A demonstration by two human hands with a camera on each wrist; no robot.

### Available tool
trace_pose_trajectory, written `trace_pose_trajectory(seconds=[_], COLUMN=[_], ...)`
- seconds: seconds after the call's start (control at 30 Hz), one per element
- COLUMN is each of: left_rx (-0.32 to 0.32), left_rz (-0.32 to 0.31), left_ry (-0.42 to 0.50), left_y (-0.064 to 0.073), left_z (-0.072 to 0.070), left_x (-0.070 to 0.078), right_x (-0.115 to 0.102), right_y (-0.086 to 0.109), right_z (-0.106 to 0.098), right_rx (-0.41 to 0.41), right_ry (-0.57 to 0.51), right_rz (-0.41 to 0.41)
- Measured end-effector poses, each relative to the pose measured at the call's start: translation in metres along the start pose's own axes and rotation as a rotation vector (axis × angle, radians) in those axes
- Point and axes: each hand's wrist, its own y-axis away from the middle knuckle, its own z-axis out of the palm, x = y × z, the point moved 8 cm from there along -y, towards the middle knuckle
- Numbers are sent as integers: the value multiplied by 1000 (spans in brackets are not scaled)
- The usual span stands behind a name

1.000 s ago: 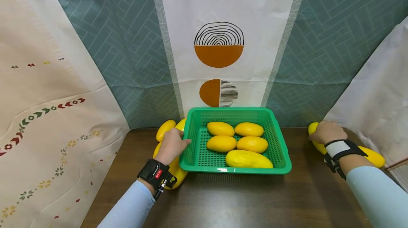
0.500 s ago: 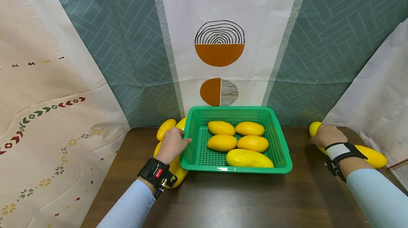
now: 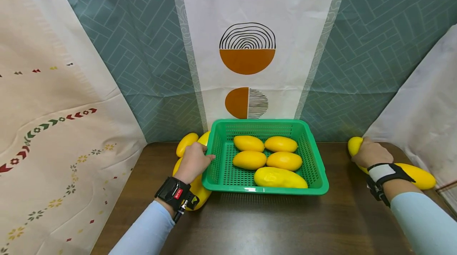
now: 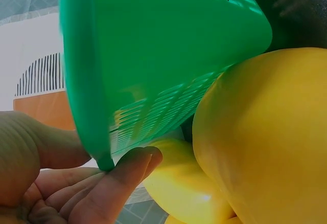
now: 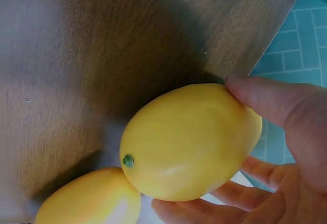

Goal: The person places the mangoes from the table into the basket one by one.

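My left hand (image 3: 194, 162) pinches the left rim of a green plastic basket (image 3: 208, 156), thumb on one side and fingers on the other, as the left wrist view shows. Several yellow mango-like fruits lie inside, one of them longer and bumpy (image 3: 280, 177). My right hand (image 3: 373, 155), at the far right, holds a smooth yellow mango (image 5: 189, 142) with a green stem nub between thumb and fingers. It appears to rest on or close above the table. A second yellow fruit (image 5: 92, 201) lies against it.
More yellow fruits, including a small one (image 3: 187, 144) and a large one (image 4: 271, 132), sit close beside the basket's left wall. A patterned cloth (image 3: 160, 68) hangs behind the brown table (image 3: 257, 223); pale cloths (image 3: 435, 88) flank it.
My right hand has shifted very slightly to the right in the head view, still at the mango. My left hand stays on the basket rim.
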Motion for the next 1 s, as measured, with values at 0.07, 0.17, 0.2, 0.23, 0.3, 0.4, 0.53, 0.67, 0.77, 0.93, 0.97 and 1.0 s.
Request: trace_pose_trajectory(seconds=[0.07,0.17,0.2,0.23,0.3,0.4,0.53,0.67,0.77,0.93,0.97,1.0], left_rx=[-4,-8,-9,-8,-9,-9,-7,-6,-11,2,5,10], left_rz=[-3,-5,-6,-6,-5,-3,0,-2,-5,12,16,21], left_ry=[4,10,12,13,13,11,1,-5,-7,-32,-38,-41], left_y=[0,0,0,0,0,1,0,0,-1,-1,-1,-1], left_z=[0,0,0,0,0,0,0,0,0,0,-1,-1], left_x=[0,0,0,0,0,0,0,-1,-2,0,0,1], right_x=[0,1,1,1,0,-5,-16,-31,-42,-60,-64,-68], right_y=[0,0,0,0,1,2,4,9,13,17,18,19], right_z=[0,0,0,0,0,0,-5,-15,-22,-31,-33,-35], right_rx=[5,15,18,21,24,40,89,144,169,211,224,236], right_ry=[2,3,5,6,7,10,15,14,12,11,15,19], right_rz=[5,7,7,2,-6,-38,-101,-150,-169,-203,-214,-225])
